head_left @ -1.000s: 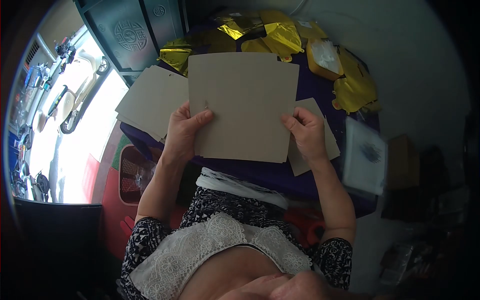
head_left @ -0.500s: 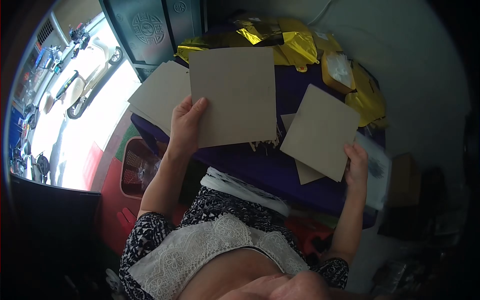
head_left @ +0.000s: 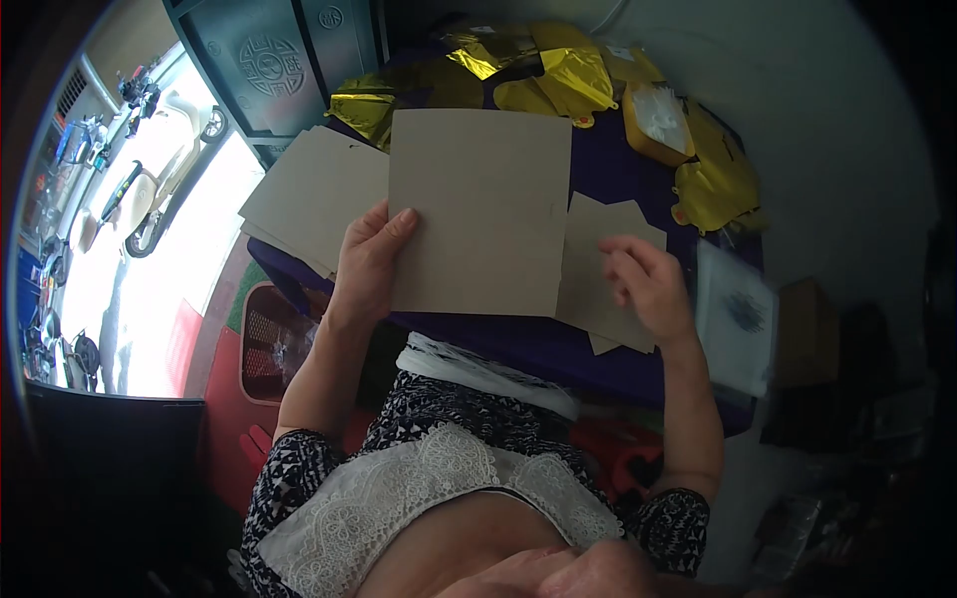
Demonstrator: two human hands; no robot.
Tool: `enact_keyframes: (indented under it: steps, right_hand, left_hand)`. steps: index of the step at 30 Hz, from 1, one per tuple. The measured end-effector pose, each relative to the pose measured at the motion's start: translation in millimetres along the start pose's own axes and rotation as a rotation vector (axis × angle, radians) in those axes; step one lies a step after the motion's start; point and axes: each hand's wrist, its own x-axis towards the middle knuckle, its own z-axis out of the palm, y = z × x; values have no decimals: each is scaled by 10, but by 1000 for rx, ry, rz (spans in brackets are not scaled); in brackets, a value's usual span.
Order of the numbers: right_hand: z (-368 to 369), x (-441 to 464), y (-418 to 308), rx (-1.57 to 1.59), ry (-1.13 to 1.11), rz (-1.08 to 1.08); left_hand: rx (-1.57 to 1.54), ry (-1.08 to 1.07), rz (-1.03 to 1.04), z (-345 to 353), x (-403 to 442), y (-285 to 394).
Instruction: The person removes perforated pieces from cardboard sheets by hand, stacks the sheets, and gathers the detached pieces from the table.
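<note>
My left hand (head_left: 369, 259) grips a square grey-brown cardboard sheet (head_left: 483, 209) by its left edge, thumb on top. The sheet is held up in front of me; whether several lie together in the grip I cannot tell. Over a small pile of cardboard sheets (head_left: 593, 224) on the right, my right hand (head_left: 648, 284) hovers with bent, loosely parted fingers and nothing in them. Another stack of cardboard (head_left: 319, 189) lies at the left of the table, partly hidden by the held sheet.
A purple cloth (head_left: 688, 377) covers the table. Shiny gold foil packs (head_left: 573, 80) and a yellow box (head_left: 653, 130) line the far side. A clear plastic packet (head_left: 738, 314) lies at the right edge. A pink basket (head_left: 264, 344) stands below left.
My right hand has let go of a cardboard sheet, now lying on the right pile, and moved left and up. The sheet in my left hand has shifted slightly right and down.
</note>
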Motion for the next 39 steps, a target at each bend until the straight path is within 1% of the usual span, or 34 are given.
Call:
enact_keyframes:
  steps: [2,5,8,14,17,20,23,26,29,32,35,39]
  right_hand:
    - [222,143,-62,150,-118,-117]
    - [362,318,-42,262,-260,-72]
    - [491,404,-53,226,-234,-124]
    - [608,483,-41,185,-235,-155]
    - [710,533,44,136,-133,-209]
    - [778,577,136,230,-96,-180]
    - [685,559,88,390,-260,-90]
    - [655,609,224,568,-328,-123]
    - [687,572,173,773,-347,-17]
    - [788,550,114,902,-292,-14]
    - [815,593,230,871,-302,-74]
    - [855,593,220,865,-269,-18]
  left_hand:
    - [8,-21,-22,32,-23,-9]
    - [33,-25,-40,47,-56,19]
    - [61,-12,-41,10,-85,74]
    - [121,-3,-12,-71,-87,100]
    - [172,5,25,-52,-100,106]
    - [200,9,62,-31,-115,98]
    - [163,27,35,-71,-108,102]
    - [78,75,-35,-75,-92,128]
    - [37,119,-75,-82,-78,109]
    - [-9,129,-115,-90,-76,81]
    - [-46,136,-152,-86,-94,96]
    - [-89,164,-182,-40,-129,78]
